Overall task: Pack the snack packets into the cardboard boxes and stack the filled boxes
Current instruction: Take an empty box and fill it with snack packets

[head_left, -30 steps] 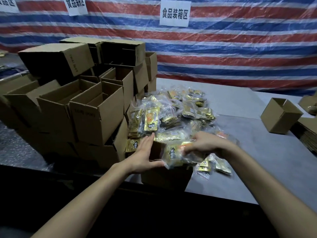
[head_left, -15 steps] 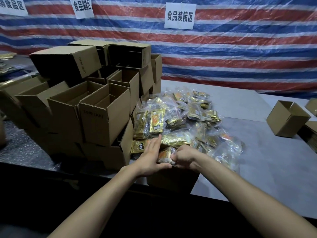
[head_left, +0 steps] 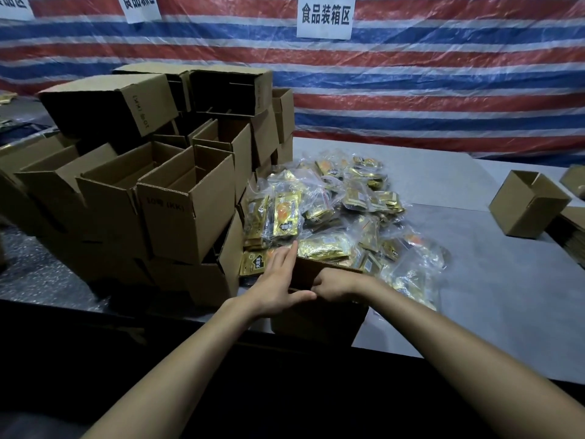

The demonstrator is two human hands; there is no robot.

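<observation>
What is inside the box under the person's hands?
The right hand dips into the cardboard box, and the left hand rests at its left edge. The inside is dark and covered by both hands, so any contents are hidden.

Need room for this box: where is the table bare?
Bare grey tabletop lies between the heap of gold snack packets and the lone open brown cardboard box at right. Left is crowded with stacked cardboard boxes.
</observation>
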